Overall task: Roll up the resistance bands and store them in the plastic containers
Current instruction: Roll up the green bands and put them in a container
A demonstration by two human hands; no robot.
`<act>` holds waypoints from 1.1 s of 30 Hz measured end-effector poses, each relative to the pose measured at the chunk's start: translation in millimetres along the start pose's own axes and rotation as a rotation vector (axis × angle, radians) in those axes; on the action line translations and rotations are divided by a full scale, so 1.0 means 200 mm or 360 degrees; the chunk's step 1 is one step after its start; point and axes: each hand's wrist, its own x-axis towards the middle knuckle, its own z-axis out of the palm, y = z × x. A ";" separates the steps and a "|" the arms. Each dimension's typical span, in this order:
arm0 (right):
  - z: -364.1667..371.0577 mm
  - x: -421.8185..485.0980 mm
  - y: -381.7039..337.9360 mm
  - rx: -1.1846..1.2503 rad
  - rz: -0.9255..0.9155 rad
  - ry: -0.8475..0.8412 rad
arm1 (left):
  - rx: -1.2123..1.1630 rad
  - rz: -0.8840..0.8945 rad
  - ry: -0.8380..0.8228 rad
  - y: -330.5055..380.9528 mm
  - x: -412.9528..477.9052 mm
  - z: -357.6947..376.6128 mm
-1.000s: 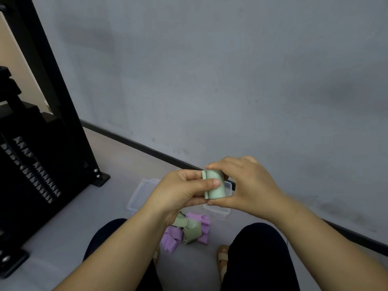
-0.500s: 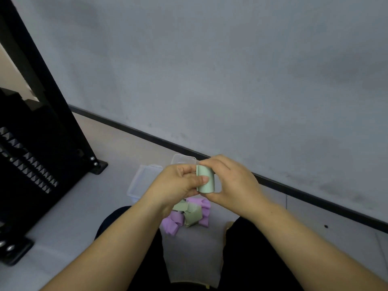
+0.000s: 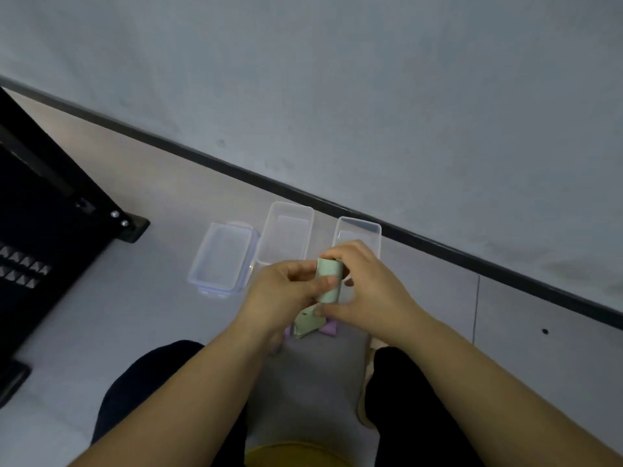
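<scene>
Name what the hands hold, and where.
A rolled pale-green resistance band: right hand pinches its top and bottom ends, left hand grips its middle.

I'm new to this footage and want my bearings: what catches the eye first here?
A rolled pale green band, gripped between the left hand and right hand, sits mid-frame. Beyond, on the floor near the wall, stand an open clear container and a second container partly behind the right hand. Loose green and purple bands lie beneath the hands.
</scene>
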 end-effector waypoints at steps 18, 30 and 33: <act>0.17 0.62 0.47 0.1117 0.0825 -0.0104 | 0.0415 0.0081 -0.0301 -0.13 0.85 -0.20; 0.28 0.69 0.81 0.1498 0.1443 0.0058 | 0.2528 -0.0115 -0.0181 -0.89 1.78 -0.50; 0.30 0.70 0.84 0.1510 0.1465 0.0063 | 0.2747 -0.0089 -0.0382 -0.99 1.88 -0.49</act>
